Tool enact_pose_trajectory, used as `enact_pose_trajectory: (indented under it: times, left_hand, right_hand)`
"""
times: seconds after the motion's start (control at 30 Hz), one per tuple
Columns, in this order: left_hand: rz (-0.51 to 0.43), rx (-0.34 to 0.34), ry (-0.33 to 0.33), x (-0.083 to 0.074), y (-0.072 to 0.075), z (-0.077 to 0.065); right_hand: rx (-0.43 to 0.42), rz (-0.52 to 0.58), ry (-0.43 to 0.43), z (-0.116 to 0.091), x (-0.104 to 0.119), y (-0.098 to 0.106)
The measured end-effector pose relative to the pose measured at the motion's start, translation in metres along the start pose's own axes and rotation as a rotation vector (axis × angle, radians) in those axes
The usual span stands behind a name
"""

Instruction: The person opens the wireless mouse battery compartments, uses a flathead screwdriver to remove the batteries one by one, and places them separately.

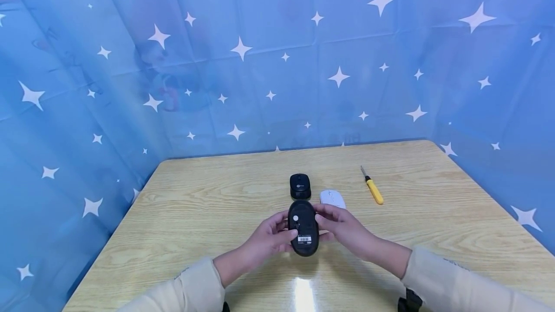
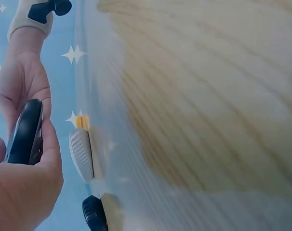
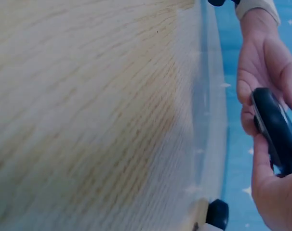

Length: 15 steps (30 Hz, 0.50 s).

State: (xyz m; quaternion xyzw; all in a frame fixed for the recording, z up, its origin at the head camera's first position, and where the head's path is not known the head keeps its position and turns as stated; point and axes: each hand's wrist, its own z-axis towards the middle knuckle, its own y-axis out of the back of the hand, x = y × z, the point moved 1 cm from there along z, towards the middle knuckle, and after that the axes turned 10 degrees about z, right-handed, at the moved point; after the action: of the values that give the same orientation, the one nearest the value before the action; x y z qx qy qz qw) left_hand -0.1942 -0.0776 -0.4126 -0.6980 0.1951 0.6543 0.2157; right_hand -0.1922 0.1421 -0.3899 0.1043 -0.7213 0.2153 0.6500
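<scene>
A black computer mouse is held up over the table, its underside with a white label and a round pale spot facing the head camera. My left hand grips its left side, thumb lying across the underside. On the opposite edge, my right hand pinches it between thumb and fingers. From the left wrist, the mouse appears edge-on between both hands. Just beyond it on the table are a second black mouse and a white mouse, the latter partly hidden by my right hand.
A screwdriver with a yellow handle lies right of the white mouse, its tip pointing away. The wooden table ends at a blue curtain with white stars behind and at both sides.
</scene>
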Motion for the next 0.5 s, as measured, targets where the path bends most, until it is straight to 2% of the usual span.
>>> enact_pose_trajectory:
  times: [0.23, 0.5]
  left_hand:
    - [0.018, -0.062, 0.036, 0.0017, -0.0038, -0.0014]
    - [0.032, -0.098, 0.069, 0.001, -0.0042, -0.0015]
  right_hand:
    - [0.034, 0.064, -0.023, 0.001, -0.0055, -0.0007]
    - [0.029, 0.049, -0.014, 0.0006, -0.0056, -0.0017]
